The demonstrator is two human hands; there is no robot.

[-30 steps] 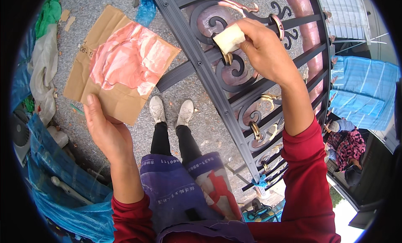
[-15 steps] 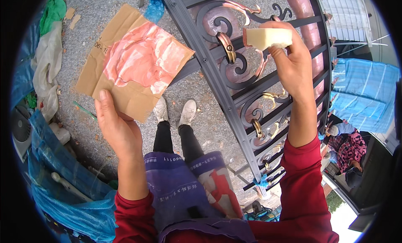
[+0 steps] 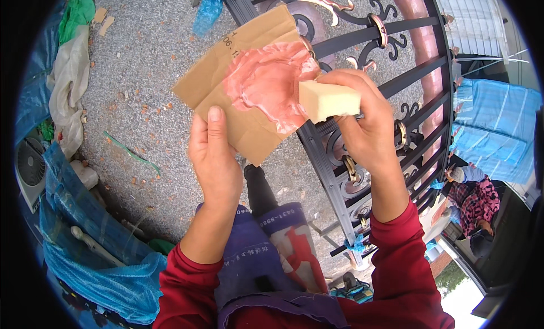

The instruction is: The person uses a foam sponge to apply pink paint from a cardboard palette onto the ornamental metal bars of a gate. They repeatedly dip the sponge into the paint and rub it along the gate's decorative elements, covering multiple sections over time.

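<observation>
Between the thumb and fingers of the right hand, a pale yellow sponge is pinched, its left end at the edge of pink paint; whether it touches cannot be told. That paint lies spread on a cardboard piece, clasped by the left hand, thumb on top, other fingers partly hidden. The cardboard blocks part of a dark scrolled metal railing. Farther out: blue netting leftward, another person rightward.

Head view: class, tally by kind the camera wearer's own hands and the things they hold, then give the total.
Left hand and right hand: 2
Pink-smeared cardboard: 1
Pale yellow sponge: 1
Total: 4
</observation>
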